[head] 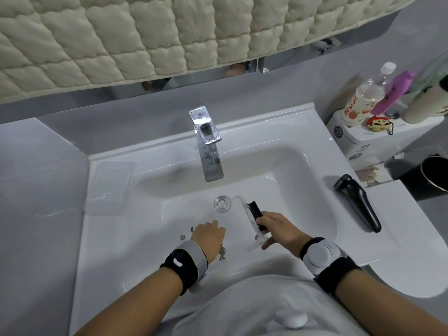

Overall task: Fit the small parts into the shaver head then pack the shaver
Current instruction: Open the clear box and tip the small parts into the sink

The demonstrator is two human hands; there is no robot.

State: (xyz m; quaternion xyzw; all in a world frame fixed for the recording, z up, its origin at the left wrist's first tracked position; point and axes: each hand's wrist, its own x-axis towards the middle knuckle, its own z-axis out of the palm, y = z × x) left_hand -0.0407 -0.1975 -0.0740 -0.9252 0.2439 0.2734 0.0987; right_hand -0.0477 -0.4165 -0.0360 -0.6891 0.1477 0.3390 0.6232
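Gripping one black shaver head [257, 214] inside a clear plastic cover [247, 214], the right hand [278, 230] curls its fingers round them above the white ceramic basin [303, 166]. The left hand [209, 235] hovers palm-down over the basin floor, its fingertips hidden, so I cannot tell what they hold. Four small round metal parts [182, 237] lie around that hand, two to its left and two near the wrist. One black shaver body [356, 202] lies on the basin's right ledge. One clear plastic tray [110, 185] sits on the left ledge. One chrome tap [208, 144] stands behind the round metal drain [221, 203].
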